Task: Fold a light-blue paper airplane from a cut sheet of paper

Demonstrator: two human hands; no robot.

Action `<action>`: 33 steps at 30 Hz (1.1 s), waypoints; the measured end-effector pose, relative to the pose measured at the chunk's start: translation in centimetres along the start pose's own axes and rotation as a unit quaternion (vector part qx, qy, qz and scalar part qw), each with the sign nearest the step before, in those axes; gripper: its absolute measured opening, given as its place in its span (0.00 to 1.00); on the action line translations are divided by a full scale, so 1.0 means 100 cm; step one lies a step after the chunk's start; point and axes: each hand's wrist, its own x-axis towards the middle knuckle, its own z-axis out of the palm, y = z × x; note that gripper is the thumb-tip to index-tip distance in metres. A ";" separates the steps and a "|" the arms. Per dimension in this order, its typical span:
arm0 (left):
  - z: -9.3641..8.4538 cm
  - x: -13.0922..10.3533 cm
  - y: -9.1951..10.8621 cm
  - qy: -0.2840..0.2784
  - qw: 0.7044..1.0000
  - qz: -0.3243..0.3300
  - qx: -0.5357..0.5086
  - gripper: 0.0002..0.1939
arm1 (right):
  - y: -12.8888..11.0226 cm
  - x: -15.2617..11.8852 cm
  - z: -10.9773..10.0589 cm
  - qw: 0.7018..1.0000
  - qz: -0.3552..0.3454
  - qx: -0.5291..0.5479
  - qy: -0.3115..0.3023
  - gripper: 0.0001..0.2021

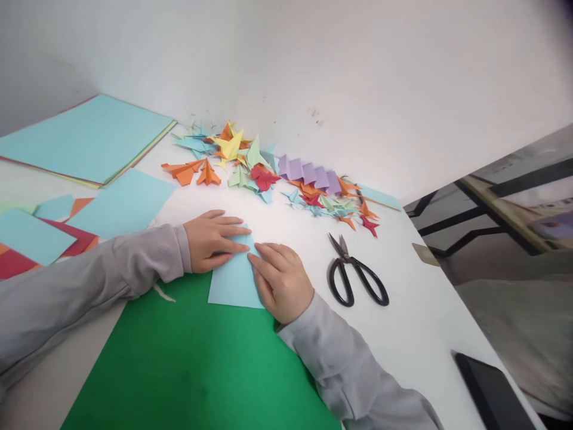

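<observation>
A spread left hand [213, 240] and loosely bent right hand [285, 280] pressed folded light-blue paper [235, 286]. A white wall [358, 95] backed the white desk [412, 316].

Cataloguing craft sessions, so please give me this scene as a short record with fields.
left hand: fingers spread, fingertips on light-blue paper
right hand: fingertips on the same paper's right side
under the paper's lower part: green sheet
tool: black-handled scissors, slightly open, right of the right hand
beyond the hands: folded paper figures, several colours
</observation>
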 end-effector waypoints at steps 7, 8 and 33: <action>0.000 0.000 0.000 0.004 1.000 -0.003 0.004 0.18 | 0.001 -0.001 0.001 1.000 -0.006 0.006 0.006 0.13; 0.000 0.000 0.000 0.005 1.000 -0.004 0.006 0.18 | 0.000 0.000 0.000 1.000 -0.006 0.004 0.003 0.13; 0.003 0.000 0.000 0.063 0.998 -0.027 0.009 0.21 | -0.003 0.001 0.001 1.000 -0.012 -0.015 -0.001 0.12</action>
